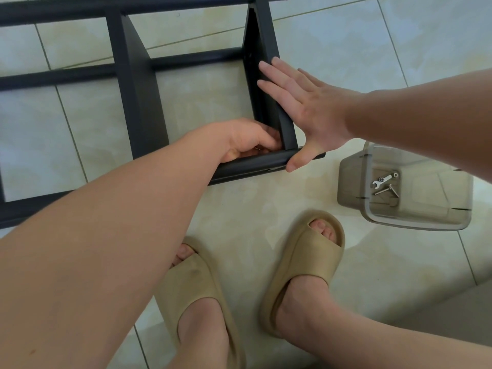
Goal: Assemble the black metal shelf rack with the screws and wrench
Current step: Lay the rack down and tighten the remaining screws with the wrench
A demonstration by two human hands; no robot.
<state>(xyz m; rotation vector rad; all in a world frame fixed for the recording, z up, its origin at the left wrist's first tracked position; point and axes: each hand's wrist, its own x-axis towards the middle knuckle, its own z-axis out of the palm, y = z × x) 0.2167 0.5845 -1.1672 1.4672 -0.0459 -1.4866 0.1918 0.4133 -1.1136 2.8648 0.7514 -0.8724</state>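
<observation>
left hand (pixel 247 141) curled at rack (pixel 141 102) corner (grip unclear) | right hand (pixel 300 102) flat — pressing rack

The rack (pixel 138 102) lies across the upper-left floor (pixel 239 203); its 2 cross panels wall in a bay of bare tile. The left hand (pixel 247 142) fills that bay's near right corner, and the right hand (pixel 306 107) lies flat on the panel's outer face. Bare floor runs between the rack's end and the open-topped bin (pixel 351 182), and down to the 2 sandals (pixel 303 262).
</observation>
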